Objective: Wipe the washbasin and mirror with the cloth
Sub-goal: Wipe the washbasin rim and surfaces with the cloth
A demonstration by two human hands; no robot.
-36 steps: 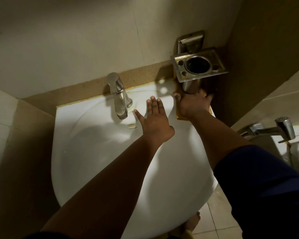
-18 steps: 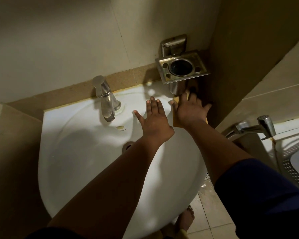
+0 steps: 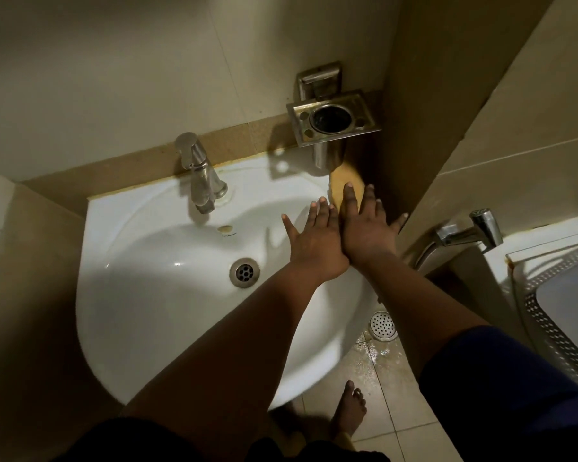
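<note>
The white washbasin (image 3: 141,295) fills the middle of the view, with a chrome tap (image 3: 199,175) at its back and a drain (image 3: 245,272) in the bowl. A yellow-orange cloth (image 3: 342,181) lies on the basin's right rear rim under the metal tumbler holder. My right hand (image 3: 367,228) presses flat on the cloth, fingers spread, covering most of it. My left hand (image 3: 314,241) rests flat on the rim just left of it, fingers apart, holding nothing. No mirror is in view.
A steel tumbler holder (image 3: 332,120) juts from the wall above the basin's corner. A brown wall panel (image 3: 424,95) stands close on the right. A hand sprayer (image 3: 464,231) and a white perforated basket (image 3: 554,315) sit further right. A floor drain (image 3: 383,326) and my bare foot (image 3: 349,408) are below.
My right hand has slid the cloth along the right rim toward me and away from the holder. The left hand stayed flat beside it. The view has shifted, showing more of the bowl and floor.
</note>
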